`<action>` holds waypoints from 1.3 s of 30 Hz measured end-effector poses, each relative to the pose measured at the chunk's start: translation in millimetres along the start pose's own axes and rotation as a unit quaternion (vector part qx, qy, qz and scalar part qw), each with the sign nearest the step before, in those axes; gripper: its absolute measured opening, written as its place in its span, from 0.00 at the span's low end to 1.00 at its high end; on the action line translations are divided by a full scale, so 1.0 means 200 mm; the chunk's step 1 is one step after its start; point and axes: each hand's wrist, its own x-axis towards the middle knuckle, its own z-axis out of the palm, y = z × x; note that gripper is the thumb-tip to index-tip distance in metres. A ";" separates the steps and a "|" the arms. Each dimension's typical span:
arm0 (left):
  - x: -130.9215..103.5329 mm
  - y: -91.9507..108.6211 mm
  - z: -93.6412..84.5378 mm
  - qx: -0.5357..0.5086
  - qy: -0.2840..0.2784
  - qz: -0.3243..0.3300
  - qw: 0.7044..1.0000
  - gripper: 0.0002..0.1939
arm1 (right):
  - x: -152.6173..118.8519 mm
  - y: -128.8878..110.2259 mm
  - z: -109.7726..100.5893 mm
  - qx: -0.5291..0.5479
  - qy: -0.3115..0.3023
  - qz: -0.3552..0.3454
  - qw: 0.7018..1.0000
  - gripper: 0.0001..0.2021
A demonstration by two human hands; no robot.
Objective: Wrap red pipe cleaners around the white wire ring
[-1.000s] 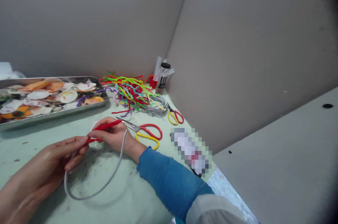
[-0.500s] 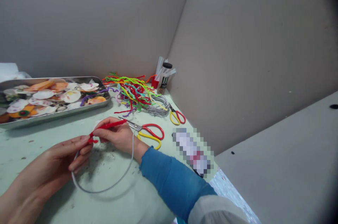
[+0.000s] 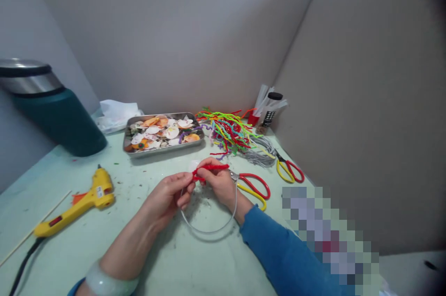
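My left hand point(image 3: 174, 190) pinches the lower end of a red pipe cleaner point(image 3: 219, 167) where it bends around a thin grey wire point(image 3: 205, 232). The wire curves down in a loop from my left fingers and rises past my right wrist. Against the same red strand, my right hand point(image 3: 218, 180) closes thumb and fingers, and a straight length of it sticks out to the right. Scissors point(image 3: 256, 187) with red and yellow handles lie on the table beside my right wrist, their blades partly behind the hand.
A metal tray point(image 3: 167, 149) of shells stands at the back, with colourful pipe cleaners point(image 3: 230, 128) and coiled grey wire point(image 3: 261, 152) to its right. A yellow glue gun point(image 3: 80, 203) and a teal bottle point(image 3: 62, 119) are on the left. A second pair of scissors point(image 3: 291, 170) lies right.
The view has swung left and back, so the bottle and glue gun now show. Both hands still hold the red pipe cleaner at the wire; its bent short end lies closer to my right fingers.
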 end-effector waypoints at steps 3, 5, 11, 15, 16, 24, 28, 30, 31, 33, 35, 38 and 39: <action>0.00 0.00 0.01 0.035 0.005 0.023 0.999 0.05 | 0.00 0.00 0.00 -0.012 0.016 -0.007 1.000 0.06; 0.00 -0.01 0.02 0.095 0.029 0.054 0.994 0.06 | -0.01 0.00 0.00 -0.024 0.019 -0.008 0.999 0.06; 0.02 -0.04 0.02 0.290 0.156 0.153 0.932 0.07 | 0.00 0.03 -0.01 -0.023 0.031 -0.011 0.999 0.06; 0.02 -0.05 0.01 0.401 0.198 0.226 0.865 0.08 | 0.00 0.04 0.00 -0.027 0.039 -0.016 0.999 0.06; 0.02 -0.05 0.01 0.418 0.205 0.239 0.852 0.08 | 0.00 0.04 0.00 -0.033 0.041 -0.022 0.998 0.06; 0.02 -0.06 0.00 0.425 0.229 0.252 0.839 0.11 | 0.00 0.06 -0.01 -0.028 0.032 -0.043 0.998 0.05; 0.02 -0.06 0.00 0.406 0.216 0.227 0.858 0.14 | 0.01 0.06 0.00 -0.029 0.037 -0.047 0.998 0.05; 0.02 -0.06 0.00 0.400 0.213 0.205 0.867 0.16 | 0.01 0.06 0.00 -0.030 0.042 -0.051 0.997 0.04; 0.02 -0.06 0.00 0.390 0.210 0.191 0.876 0.17 | 0.01 0.06 0.00 -0.033 0.045 -0.052 0.997 0.04; 0.03 -0.06 0.00 0.342 0.197 0.161 0.904 0.18 | 0.01 0.06 0.00 -0.044 0.047 -0.052 0.997 0.04; 0.03 -0.06 0.00 0.264 0.178 0.131 0.939 0.18 | 0.01 0.05 0.00 -0.051 0.045 -0.048 0.996 0.04; 0.04 -0.06 0.00 0.145 0.144 0.088 0.975 0.17 | 0.00 0.05 0.01 -0.054 0.042 -0.043 0.997 0.04; 0.04 -0.06 -0.01 0.119 0.131 0.077 0.981 0.17 | 0.00 0.04 0.01 -0.053 0.041 -0.041 0.997 0.04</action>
